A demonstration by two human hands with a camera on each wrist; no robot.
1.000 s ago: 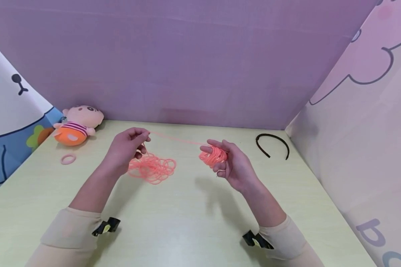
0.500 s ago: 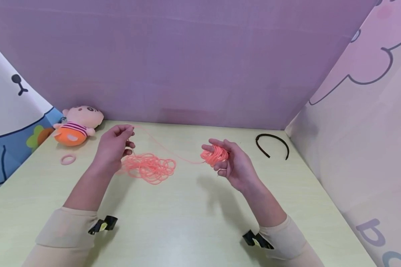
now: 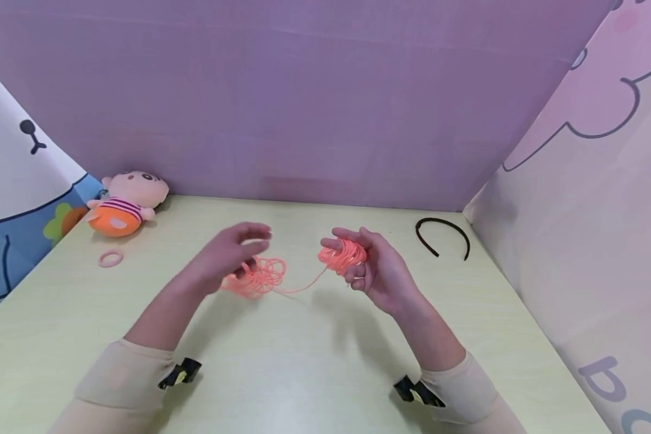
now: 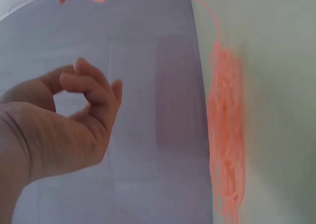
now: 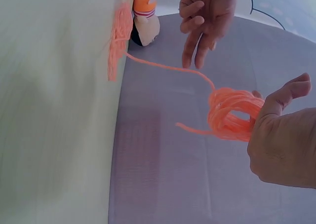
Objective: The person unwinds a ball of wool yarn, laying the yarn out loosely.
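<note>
– Where's your yarn coil?
– Looped around your right hand, held; strand drops to the heap on the table.
– Feel?
– Probably light, soft, snag-prone: pinch the strand near the coil. Your left hand hangs near the heap, grasping nothing.

Yarn between doll and headband

left hand: strand released, shifted rightward | strand: fallen lower
</note>
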